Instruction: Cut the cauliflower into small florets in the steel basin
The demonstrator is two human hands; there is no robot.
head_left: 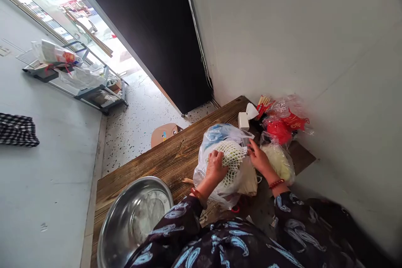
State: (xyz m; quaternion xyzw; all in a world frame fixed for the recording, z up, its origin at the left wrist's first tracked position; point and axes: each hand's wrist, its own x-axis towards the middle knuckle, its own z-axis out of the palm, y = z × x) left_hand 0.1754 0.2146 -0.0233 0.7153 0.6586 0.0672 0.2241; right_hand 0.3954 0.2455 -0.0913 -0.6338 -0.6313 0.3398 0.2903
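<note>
Foam netting, white and diamond-meshed, lies among the folds of a translucent plastic bag on our wooden table. Our left hand curls narrowly against it; our right hand, fingers slightly parted, is at its gathered end. We cannot tell whether either grips. Beyond sit a steel basin to our left and a bagged pale-yellow item to our right.

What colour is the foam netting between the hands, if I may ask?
White foam netting, as the head view shows.
</note>
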